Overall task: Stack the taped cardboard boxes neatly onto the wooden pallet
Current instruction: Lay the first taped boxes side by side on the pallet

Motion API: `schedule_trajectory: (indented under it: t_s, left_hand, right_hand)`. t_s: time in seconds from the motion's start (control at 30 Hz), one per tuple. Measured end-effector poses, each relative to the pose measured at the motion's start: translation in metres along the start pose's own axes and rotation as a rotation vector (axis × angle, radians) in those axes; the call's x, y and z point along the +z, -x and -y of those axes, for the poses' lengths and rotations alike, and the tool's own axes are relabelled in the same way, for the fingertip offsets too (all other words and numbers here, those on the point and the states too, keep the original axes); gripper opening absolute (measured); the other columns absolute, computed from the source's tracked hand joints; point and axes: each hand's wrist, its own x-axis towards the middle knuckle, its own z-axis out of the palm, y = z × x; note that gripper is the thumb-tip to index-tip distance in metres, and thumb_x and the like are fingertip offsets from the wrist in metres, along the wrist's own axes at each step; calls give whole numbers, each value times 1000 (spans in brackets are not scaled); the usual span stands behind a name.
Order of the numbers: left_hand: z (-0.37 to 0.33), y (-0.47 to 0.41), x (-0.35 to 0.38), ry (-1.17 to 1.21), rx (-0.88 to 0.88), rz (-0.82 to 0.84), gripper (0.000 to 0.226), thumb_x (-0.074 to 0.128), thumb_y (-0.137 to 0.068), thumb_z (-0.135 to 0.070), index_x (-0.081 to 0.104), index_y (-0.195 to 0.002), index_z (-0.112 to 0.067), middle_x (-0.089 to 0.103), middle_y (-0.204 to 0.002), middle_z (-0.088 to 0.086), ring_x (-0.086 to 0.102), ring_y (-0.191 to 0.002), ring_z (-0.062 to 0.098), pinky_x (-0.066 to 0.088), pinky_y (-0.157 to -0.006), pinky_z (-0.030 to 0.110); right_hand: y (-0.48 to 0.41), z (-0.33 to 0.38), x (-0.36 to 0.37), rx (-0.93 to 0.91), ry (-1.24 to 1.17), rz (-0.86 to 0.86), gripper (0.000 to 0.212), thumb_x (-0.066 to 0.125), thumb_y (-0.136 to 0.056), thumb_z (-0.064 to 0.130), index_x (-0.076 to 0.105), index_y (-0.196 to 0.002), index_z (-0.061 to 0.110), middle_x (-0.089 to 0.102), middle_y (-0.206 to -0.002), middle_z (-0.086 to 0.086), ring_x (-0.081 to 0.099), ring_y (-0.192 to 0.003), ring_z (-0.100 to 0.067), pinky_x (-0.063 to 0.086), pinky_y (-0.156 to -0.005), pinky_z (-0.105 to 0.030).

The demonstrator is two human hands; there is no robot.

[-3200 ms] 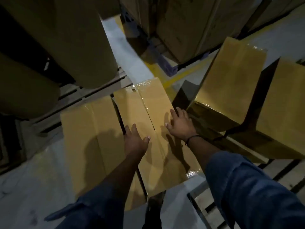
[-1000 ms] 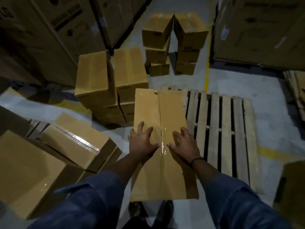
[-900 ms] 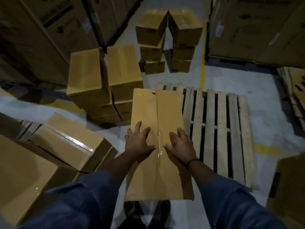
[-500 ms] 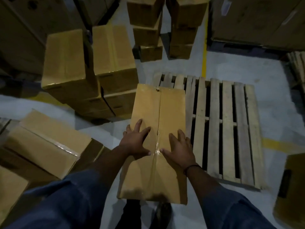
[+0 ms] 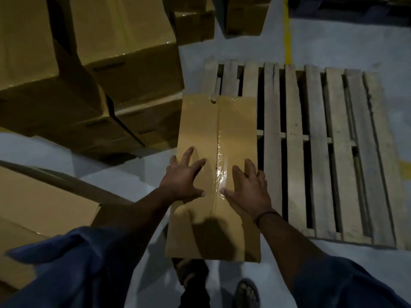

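A long taped cardboard box point(image 5: 200, 125) lies lengthwise in front of me, clear tape shining along its centre seam. Its far end overlaps the near-left part of the wooden pallet point(image 5: 315, 152), whose slats are bare. My left hand point(image 5: 183, 178) lies flat with spread fingers on the box's left flap. My right hand point(image 5: 249, 187) lies flat on the right flap, near the box's right edge. Whether the box rests on the pallet or is held above it I cannot tell.
Stacked cardboard boxes point(image 5: 115, 52) stand close on the left of the pallet. More boxes point(image 5: 40, 207) lie at the near left and others point(image 5: 195, 21) at the back. A yellow floor line point(image 5: 287, 41) runs behind the pallet. My feet point(image 5: 246, 292) stand below the box.
I have carried the box from the other stack over to the bare pallet. Over the last second the box and my view moved closer over the pallet's left side; both hands stayed flat on top.
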Motion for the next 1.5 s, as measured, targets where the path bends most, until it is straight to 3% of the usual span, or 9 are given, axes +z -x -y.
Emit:
schedule_trajectory:
  t_s: [0.33, 0.53, 0.87, 0.93, 1.07, 1.17, 1.27, 1.37, 1.5]
  left_hand:
    - [49, -46, 41, 57, 45, 100, 106, 85, -78, -50, 17, -160, -47, -23, -169, -13, -5, -154, 50, 29, -117, 67]
    - [46, -48, 42, 34, 154, 68, 103, 86, -77, -46, 25, -160, -39, -10, -173, -1, -7, -156, 40, 21, -121, 62]
    - [36, 75, 103, -67, -66, 231, 113, 85, -78, -51, 12, -163, -35, -19, -171, 9, -14, -153, 52, 9, -123, 65]
    - [36, 103, 119, -54, -109, 227, 111, 84, -79, -48, 11, -163, -39, -20, -170, 11, -11, -152, 55, 13, -121, 67]
    - [39, 129, 158, 19, -180, 186, 104, 81, -84, -24, 15, -160, -49, -18, -171, 9, 5, -152, 54, 36, -116, 63]
    - [40, 130, 177, 28, -189, 65, 87, 69, -92, -19, 22, -157, -51, -6, -172, 8, 18, -148, 52, 41, -112, 62]
    - [45, 128, 184, -39, -130, -115, 67, 60, -99, -23, 33, -154, -50, 13, -170, 8, 37, -134, 48, 47, -104, 57]
    - [47, 122, 187, -78, -50, -180, 60, 61, -100, -20, 42, -152, -44, 29, -163, 9, 49, -122, 46, 53, -97, 53]
    - [42, 116, 186, -76, -8, -183, 57, 53, -100, -11, 49, -147, -41, 39, -152, 11, 51, -109, 48, 53, -93, 54]
  right_hand:
    - [-28, 4, 60, 67, -10, 32, 76, 65, -88, 62, 30, -149, 34, -4, -167, 0, 9, -149, -41, 29, -117, -55]
    - [-33, 10, 81, 17, 6, 79, 77, 69, -90, 52, 31, -153, 28, 1, -168, -6, 11, -151, -37, 31, -118, -50]
    - [69, 10, 121, -27, 170, 191, 84, 71, -85, 58, 30, -152, 27, 2, -167, -9, 7, -149, -44, 36, -112, -57]
    - [96, 3, 136, -35, 178, 221, 87, 72, -86, 54, 25, -154, 25, -3, -168, -11, 2, -151, -46, 33, -114, -60]
    - [126, -14, 165, -57, 167, 230, 93, 72, -92, 39, 10, -160, 27, -17, -169, -9, -4, -153, -47, 35, -115, -59]
    - [126, -24, 183, -111, 158, 132, 80, 63, -98, 16, 12, -159, 28, -15, -169, -10, 5, -153, -47, 44, -109, -56]
    - [122, -34, 190, -143, 160, 71, 78, 57, -98, 5, 15, -160, 25, -9, -169, -15, 25, -148, -45, 48, -104, -53]
    - [117, -52, 183, -108, 158, 11, 75, 56, -96, 2, 22, -159, 22, -1, -169, -19, 49, -131, -46, 51, -100, -50]
    - [109, -62, 177, -116, 167, 3, 76, 62, -93, 6, 27, -158, 24, 4, -169, -16, 56, -123, -46, 53, -96, -48]
